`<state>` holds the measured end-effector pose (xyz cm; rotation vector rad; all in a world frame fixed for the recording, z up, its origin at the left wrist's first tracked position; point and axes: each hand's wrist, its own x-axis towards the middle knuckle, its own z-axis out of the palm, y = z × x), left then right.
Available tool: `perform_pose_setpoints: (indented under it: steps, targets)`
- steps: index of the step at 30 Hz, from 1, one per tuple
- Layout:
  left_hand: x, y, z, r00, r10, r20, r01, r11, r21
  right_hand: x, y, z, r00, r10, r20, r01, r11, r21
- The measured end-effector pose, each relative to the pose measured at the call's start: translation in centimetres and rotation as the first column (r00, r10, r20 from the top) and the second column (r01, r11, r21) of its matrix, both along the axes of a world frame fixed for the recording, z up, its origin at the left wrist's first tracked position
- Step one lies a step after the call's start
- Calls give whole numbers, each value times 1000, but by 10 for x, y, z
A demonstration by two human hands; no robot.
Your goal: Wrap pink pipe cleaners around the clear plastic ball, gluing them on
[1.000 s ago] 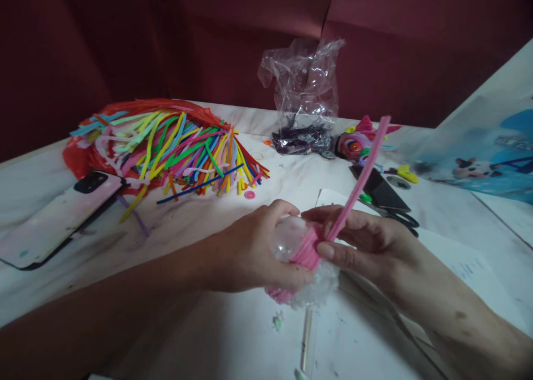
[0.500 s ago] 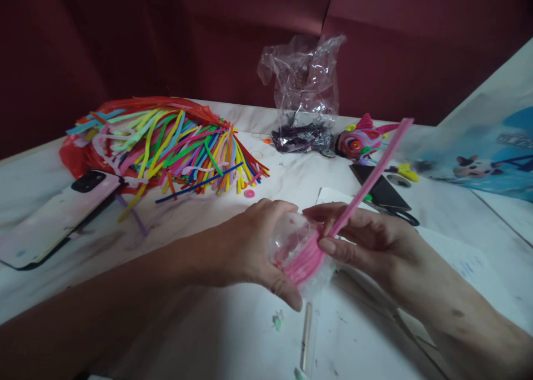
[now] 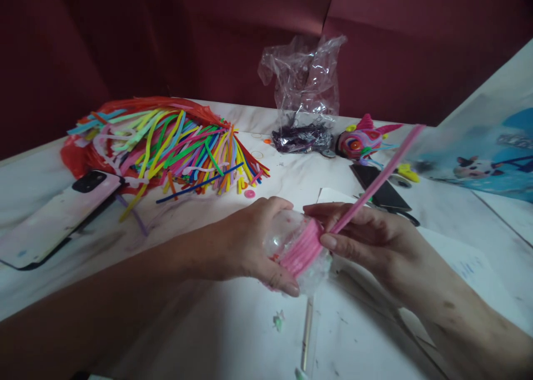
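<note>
My left hand (image 3: 254,247) grips a clear plastic ball (image 3: 287,233) wound round with pink pipe cleaner (image 3: 302,249). My right hand (image 3: 366,236) pinches the free length of that pink pipe cleaner (image 3: 375,183), which sticks up and to the right over the table. Both hands meet at the ball, low in the middle of the view. The ball's underside is hidden by my fingers.
A heap of coloured pipe cleaners (image 3: 175,147) lies on a red bag at the back left, a phone (image 3: 58,216) beside it. A clear plastic bag (image 3: 303,91), a pipe-cleaner figure (image 3: 360,141), a dark phone (image 3: 381,188) and white paper (image 3: 458,258) lie right.
The free end of the pink pipe cleaner has swung lower and further right. My left hand has turned the ball a little; more pink coil shows on it.
</note>
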<state>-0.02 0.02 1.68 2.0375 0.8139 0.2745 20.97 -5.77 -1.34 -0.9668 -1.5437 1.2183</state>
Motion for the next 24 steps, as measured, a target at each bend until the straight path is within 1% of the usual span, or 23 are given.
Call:
perform_pose_setpoints:
  steps: [6,12,17,21,23,24]
  targets:
    - [2,0,-1,1000,-8,16,8,1000,17,3,1,0,999,46,10,-46,998,-45]
    - [3,-1,1,999,-37,39,36,998,43,4,3,6,996,93,-13,-94,993,-70]
    - [5,3,-3,997,-61,44,56,994,97,7,6,9,986,165,-35,-169,970,-174]
    - [6,6,-6,991,-102,81,91,987,130,8,6,9,982,181,-52,-188,957,-219]
    - [4,6,-4,987,-127,98,115,986,119,5,5,11,978,201,-59,-209,952,-222]
    - [4,6,-3,985,-139,102,130,987,90,3,5,12,976,212,-59,-219,951,-219]
